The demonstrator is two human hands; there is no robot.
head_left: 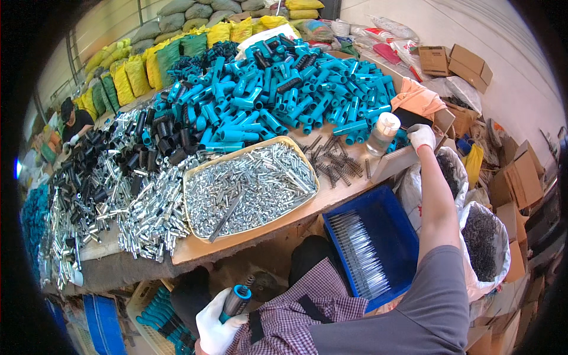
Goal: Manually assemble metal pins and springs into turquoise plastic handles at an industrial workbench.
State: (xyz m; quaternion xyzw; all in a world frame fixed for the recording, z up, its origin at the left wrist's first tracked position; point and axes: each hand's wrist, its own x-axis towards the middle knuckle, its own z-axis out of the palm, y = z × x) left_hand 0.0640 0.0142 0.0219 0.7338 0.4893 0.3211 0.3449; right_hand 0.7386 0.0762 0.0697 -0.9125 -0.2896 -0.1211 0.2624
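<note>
My left hand [216, 324], in a white glove, is closed around a short black-and-teal cylindrical handle piece [236, 300]. A coil spring stands out of the handle piece's teal upper end. My right hand [421, 136], gloved too, is stretched far to the right, above an upright board at the table's edge. Its fingers look curled; what they hold, if anything, is hidden. Beside it stands a clear plastic bottle [384, 134] with a whitish cap. Loose dark springs [334, 161] lie on the table left of the bottle.
A shallow tray [248, 188] of small metal parts sits midtable. Behind it rise teal tubes [278, 89]; metal tubes [157, 207] spread leftward. A blue bin [399, 228] holds slender metal pieces. Sacks [482, 242] of dark parts stand right. Another person [75, 123] works far left.
</note>
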